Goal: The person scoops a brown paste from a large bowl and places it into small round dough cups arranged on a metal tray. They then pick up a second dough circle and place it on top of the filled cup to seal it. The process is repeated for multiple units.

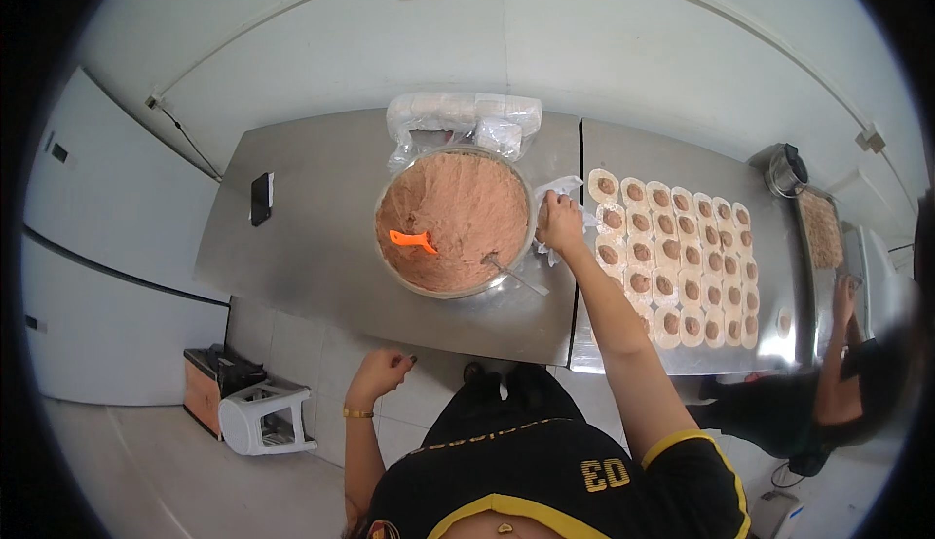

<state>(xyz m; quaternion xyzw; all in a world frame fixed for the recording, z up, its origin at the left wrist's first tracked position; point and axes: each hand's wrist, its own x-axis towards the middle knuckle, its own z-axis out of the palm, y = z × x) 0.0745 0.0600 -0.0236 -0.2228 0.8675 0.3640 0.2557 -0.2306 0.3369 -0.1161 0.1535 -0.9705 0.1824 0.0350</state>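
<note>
My right hand point(560, 222) is closed on a crumpled white cloth or sheet point(557, 188) lying on the steel table, just right of a big round bowl point(534, 210). Pinkish ground meat filling point(458, 198) heaps the bowl. An orange-handled tool point(413, 240) sticks into the filling, and a metal spoon or spatula handle point(521, 278) leans out over the rim at the lower right. Away from the table edge, in front of my body, my left hand point(380, 375) hangs with its fingers curled in and nothing visible in them.
Rows of dough wrappers point(690, 247) with filling cover the right table. Plastic-wrapped packs point(463, 115) lie behind the bowl; a phone point(261, 198) rests far left. At right, a co-worker's hand point(847, 296) is by a tray point(818, 227). A white stool point(265, 417) stands lower left.
</note>
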